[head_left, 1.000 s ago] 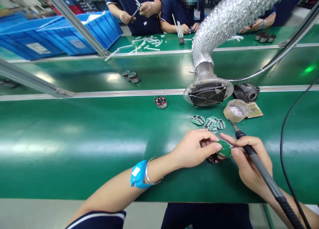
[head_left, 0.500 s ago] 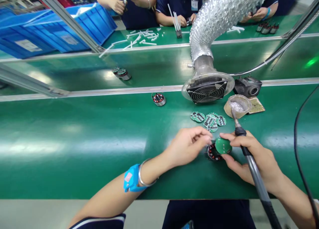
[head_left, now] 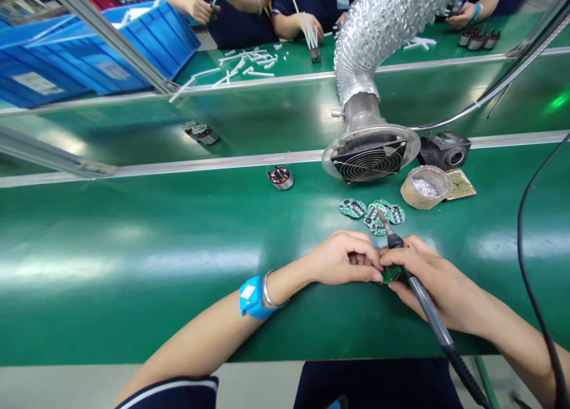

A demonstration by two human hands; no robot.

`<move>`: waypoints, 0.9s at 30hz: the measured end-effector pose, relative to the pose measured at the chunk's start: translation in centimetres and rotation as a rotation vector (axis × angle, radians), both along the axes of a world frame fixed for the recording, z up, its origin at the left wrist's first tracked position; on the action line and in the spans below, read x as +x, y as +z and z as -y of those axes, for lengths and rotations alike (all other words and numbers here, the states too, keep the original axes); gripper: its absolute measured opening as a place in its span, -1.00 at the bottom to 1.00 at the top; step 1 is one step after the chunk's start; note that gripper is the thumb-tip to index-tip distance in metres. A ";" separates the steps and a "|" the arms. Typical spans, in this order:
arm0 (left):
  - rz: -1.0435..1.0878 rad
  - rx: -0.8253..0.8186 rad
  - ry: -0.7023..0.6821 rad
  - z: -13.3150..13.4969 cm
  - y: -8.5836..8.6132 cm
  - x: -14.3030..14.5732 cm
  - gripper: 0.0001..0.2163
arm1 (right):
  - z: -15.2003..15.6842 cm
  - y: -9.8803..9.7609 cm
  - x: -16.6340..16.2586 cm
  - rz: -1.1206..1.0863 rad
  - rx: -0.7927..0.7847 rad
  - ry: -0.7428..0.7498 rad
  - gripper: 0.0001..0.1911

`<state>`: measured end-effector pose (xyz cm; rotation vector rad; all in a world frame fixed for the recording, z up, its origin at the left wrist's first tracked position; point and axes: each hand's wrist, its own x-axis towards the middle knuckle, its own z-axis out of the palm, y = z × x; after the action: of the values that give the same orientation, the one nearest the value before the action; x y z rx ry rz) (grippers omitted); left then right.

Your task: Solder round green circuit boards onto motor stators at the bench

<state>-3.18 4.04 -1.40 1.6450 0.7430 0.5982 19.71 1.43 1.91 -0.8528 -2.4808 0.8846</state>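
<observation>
My right hand (head_left: pixel 439 278) is closed round a soldering iron (head_left: pixel 423 305), whose metal tip points up and away over the small pile of boards. The thumb and fingers of that hand also hold a round green circuit board (head_left: pixel 392 274), partly covered by the fingers. Against the board's left edge is my left hand (head_left: pixel 345 259), its fingers curled and its thumb pressed in; what it pinches is hidden. The wire-wound motor stator seen under the board earlier is now out of sight behind the hands. Just beyond lie several round circuit boards (head_left: pixel 376 219).
A fume extractor hood (head_left: pixel 371 154) on a foil duct hangs over the bench. To its right are a solder-filled pot (head_left: pixel 425 187), a flat pad (head_left: pixel 461 184) and a black device (head_left: pixel 445 151). Another stator (head_left: pixel 281 178) stands left. Co-workers sit opposite, near blue bins (head_left: pixel 133 47).
My left hand has come in against the board and its fingers have curled. The soldering iron's tip has left the solder pot and swung left over the boards. The circuit board is now more covered.
</observation>
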 end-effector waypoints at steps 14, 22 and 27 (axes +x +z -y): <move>-0.095 -0.069 0.120 1.3 1.2 1.5 -0.89 | 1.4 -0.8 -1.0 -0.225 0.292 -0.281 -0.70; -0.109 0.131 0.096 1.6 1.0 1.1 -0.90 | 1.8 -1.2 -1.1 -0.204 0.166 -0.316 -0.76; -0.241 0.189 0.079 1.7 1.6 1.3 -0.93 | 2.8 0.1 0.8 -0.196 0.221 -0.304 -0.56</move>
<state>-1.85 2.33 0.20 1.8918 0.9538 0.5440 20.48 -1.35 1.98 -0.9807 -2.1564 0.5498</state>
